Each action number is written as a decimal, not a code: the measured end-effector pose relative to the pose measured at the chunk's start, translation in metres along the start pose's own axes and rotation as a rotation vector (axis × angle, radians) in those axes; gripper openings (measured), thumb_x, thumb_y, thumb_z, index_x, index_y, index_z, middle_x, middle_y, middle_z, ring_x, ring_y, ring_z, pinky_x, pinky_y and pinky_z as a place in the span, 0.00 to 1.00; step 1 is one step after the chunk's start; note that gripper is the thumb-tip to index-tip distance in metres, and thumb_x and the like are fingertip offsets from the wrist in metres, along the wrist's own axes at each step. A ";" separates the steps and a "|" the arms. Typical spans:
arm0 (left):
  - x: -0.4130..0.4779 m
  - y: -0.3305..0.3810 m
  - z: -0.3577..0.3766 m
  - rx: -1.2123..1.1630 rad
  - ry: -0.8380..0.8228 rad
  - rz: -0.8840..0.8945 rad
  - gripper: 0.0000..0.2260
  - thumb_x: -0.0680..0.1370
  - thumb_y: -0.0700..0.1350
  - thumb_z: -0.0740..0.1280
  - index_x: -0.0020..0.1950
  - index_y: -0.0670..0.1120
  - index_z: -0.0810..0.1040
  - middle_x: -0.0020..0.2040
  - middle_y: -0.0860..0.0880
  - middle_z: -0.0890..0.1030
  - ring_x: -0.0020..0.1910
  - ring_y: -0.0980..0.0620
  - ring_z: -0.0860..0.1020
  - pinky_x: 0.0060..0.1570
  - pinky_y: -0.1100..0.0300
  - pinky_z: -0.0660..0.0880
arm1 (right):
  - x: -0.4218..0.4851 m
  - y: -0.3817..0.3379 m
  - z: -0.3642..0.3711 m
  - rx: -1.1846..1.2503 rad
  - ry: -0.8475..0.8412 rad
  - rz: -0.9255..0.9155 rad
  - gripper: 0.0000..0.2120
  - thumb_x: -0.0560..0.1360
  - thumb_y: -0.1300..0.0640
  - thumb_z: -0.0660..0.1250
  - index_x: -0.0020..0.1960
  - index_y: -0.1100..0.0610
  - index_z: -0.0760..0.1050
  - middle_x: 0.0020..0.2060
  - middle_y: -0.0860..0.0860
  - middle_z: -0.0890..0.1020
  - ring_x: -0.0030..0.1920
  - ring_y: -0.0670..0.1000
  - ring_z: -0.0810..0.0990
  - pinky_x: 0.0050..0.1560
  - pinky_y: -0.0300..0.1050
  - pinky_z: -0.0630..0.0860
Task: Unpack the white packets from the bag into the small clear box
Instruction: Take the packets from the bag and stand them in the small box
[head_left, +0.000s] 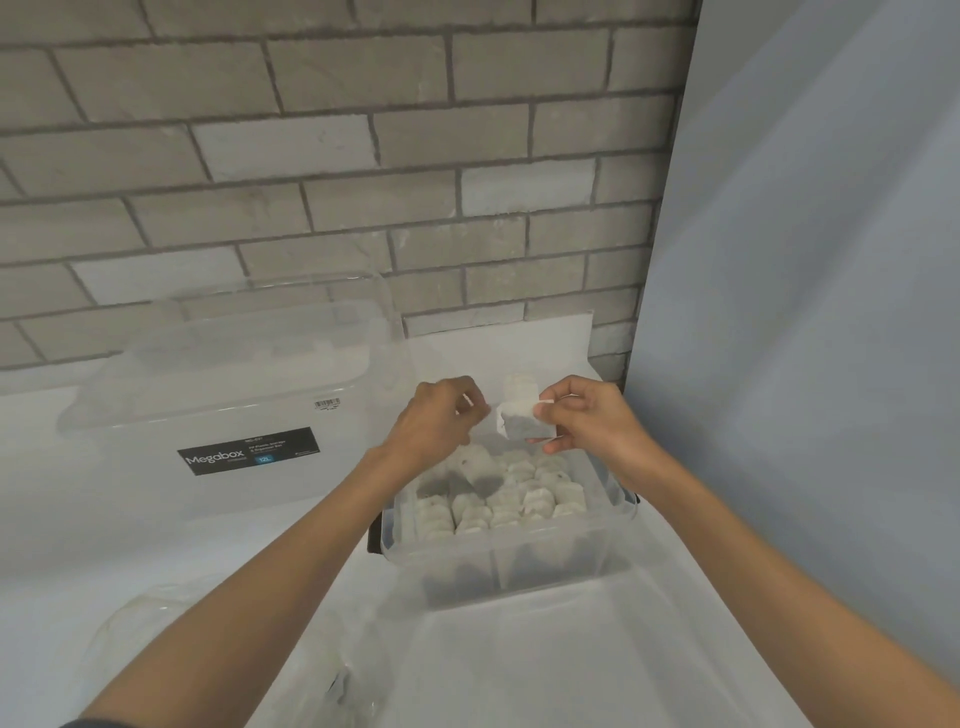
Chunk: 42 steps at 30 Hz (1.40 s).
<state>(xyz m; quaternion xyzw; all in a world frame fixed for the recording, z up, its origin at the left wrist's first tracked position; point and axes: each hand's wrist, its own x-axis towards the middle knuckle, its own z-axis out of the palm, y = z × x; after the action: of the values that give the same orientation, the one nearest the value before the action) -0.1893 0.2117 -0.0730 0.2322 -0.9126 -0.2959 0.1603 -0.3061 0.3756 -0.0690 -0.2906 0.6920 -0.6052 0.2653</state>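
A small clear box (613, 514) stands on the white counter, holding rows of several white packets (511, 501). Above its far edge my right hand (592, 415) pinches one white packet (519, 423) with dark contents by its side. My left hand (441, 415) hovers just left of that packet with fingers curled; a small white bit shows at its fingertips, but whether it holds it is unclear. A crumpled clear bag (228, 649) lies at the lower left of the counter, partly behind my left forearm.
A large clear lidded Megabox bin (218, 415) sits to the left against the grey brick wall (363, 156). A clear lid or tray (545, 649) lies in front of the small box. A blue-grey panel (805, 312) bounds the right side.
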 end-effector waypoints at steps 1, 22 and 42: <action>-0.001 0.003 -0.003 -0.064 0.007 -0.010 0.06 0.79 0.45 0.63 0.47 0.45 0.78 0.43 0.47 0.81 0.33 0.50 0.83 0.39 0.51 0.80 | 0.000 0.000 0.001 -0.008 0.003 -0.002 0.03 0.74 0.65 0.70 0.47 0.61 0.77 0.37 0.53 0.80 0.25 0.44 0.78 0.44 0.52 0.83; 0.010 0.031 -0.028 -0.204 -0.012 0.107 0.03 0.74 0.42 0.72 0.47 0.44 0.83 0.40 0.48 0.83 0.34 0.55 0.79 0.32 0.75 0.70 | -0.005 -0.004 0.003 -0.060 -0.043 -0.029 0.03 0.74 0.63 0.71 0.46 0.58 0.78 0.36 0.51 0.83 0.36 0.54 0.85 0.34 0.40 0.78; 0.021 0.009 0.045 0.374 -0.236 0.240 0.10 0.76 0.31 0.63 0.52 0.41 0.81 0.51 0.43 0.81 0.48 0.45 0.79 0.50 0.55 0.77 | -0.011 -0.010 -0.035 0.256 0.070 0.069 0.07 0.75 0.71 0.65 0.51 0.67 0.78 0.47 0.62 0.82 0.41 0.54 0.85 0.41 0.45 0.83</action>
<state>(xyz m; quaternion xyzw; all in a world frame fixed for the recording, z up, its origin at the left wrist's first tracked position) -0.2293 0.2284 -0.0990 0.1116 -0.9849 -0.1256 0.0408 -0.3230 0.4062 -0.0545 -0.2093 0.6273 -0.6890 0.2966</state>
